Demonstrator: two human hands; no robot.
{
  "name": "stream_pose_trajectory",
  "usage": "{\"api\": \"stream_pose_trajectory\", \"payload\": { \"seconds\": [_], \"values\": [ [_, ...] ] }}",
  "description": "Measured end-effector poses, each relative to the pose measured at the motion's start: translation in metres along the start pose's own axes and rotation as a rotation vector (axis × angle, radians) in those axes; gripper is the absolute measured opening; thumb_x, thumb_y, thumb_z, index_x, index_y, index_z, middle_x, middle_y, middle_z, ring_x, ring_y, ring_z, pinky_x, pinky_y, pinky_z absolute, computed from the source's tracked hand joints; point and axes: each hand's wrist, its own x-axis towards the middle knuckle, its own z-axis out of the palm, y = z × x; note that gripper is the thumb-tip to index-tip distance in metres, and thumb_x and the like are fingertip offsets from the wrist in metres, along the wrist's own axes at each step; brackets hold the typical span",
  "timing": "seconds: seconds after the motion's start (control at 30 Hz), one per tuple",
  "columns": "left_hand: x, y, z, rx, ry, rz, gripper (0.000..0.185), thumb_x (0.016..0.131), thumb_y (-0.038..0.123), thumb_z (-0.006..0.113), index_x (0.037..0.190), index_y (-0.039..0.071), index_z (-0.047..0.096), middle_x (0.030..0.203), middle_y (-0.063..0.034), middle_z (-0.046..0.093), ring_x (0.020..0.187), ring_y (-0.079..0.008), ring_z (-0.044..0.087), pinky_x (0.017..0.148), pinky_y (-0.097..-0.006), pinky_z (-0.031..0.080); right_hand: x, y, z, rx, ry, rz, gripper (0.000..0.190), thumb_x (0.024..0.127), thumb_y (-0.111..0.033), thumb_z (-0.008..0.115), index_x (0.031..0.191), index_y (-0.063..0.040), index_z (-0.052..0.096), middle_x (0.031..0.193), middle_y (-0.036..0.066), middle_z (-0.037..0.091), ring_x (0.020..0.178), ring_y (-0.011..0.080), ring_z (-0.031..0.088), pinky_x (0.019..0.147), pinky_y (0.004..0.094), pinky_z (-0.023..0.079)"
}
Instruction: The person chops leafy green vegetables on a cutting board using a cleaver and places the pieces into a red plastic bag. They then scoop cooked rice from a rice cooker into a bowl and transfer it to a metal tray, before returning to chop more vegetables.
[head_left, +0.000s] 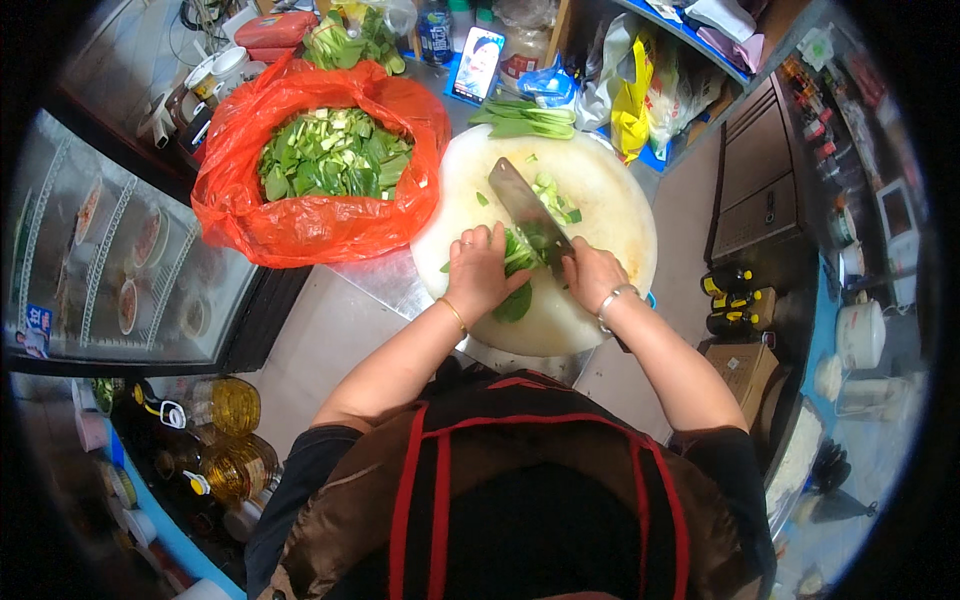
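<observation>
On a round white cutting board, my left hand presses down on leafy greens, fingers on top of the stalks. The handle of a cleaver is in my right hand, and the blade stands at the right side of those greens. Chopped pale green pieces lie beyond the blade. Whole bok choy stalks rest at the board's far edge. Left of the board, a red plastic bag sits open, filled with cut greens.
A phone leans upright behind the board, near a drink bottle. More bok choy lies behind the red bag. Plastic bags fill a shelf at the back right. A glass-door refrigerator stands on the left, oil jugs below it.
</observation>
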Motion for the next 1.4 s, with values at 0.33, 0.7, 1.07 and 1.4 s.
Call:
{"api": "stream_pose_trajectory", "payload": {
  "seconds": [0.33,0.7,1.07,1.4],
  "values": [
    [-0.027,-0.004,-0.006,-0.071,-0.027,0.081,0.079,0.061,0.036,0.069,0.119,-0.006,0.037,0.111,-0.0171,0.041,0.104,-0.0318,0.039,0.091,-0.0396,0.03,-0.028,-0.018,-0.009,-0.102,-0.26,0.019,0.022,0.084,-0.021,0.044,0.096,-0.003,0.049,0.08,0.023,0.06,0.077,0.0393,0.058,0.069,0.0457,0.046],
    [-0.039,-0.01,-0.018,-0.198,0.023,-0.028,0.099,0.056,0.039,0.074,0.127,-0.009,0.024,0.129,-0.0287,0.028,0.122,-0.0411,0.025,0.102,-0.0448,0.019,-0.038,-0.019,-0.033,-0.04,-0.125,-0.052,0.018,0.083,-0.019,0.047,0.089,-0.002,0.047,0.069,0.022,0.059,0.066,0.0398,0.057,0.059,0.047,0.046],
    [-0.041,-0.005,0.014,-0.154,0.037,0.06,0.082,0.069,0.028,0.065,0.128,-0.011,0.022,0.132,-0.0298,0.023,0.127,-0.044,0.016,0.105,-0.0465,0.012,-0.021,-0.005,0.032,0.065,-0.088,-0.005,0.024,0.083,-0.023,0.047,0.097,-0.003,0.05,0.074,0.022,0.06,0.07,0.039,0.058,0.064,0.0468,0.047],
    [0.037,-0.008,0.011,-0.281,-0.004,0.305,0.105,0.045,0.04,0.08,0.133,0.015,0.029,0.138,-0.0262,0.011,0.124,-0.0508,0.012,0.102,-0.052,0.016,-0.07,0.077,0.006,1.041,0.042,0.613,0.017,0.086,-0.014,0.047,0.098,-0.002,0.043,0.05,0.004,0.042,0.031,0.0116,0.039,0.028,0.0278,0.035]
  ]
}}
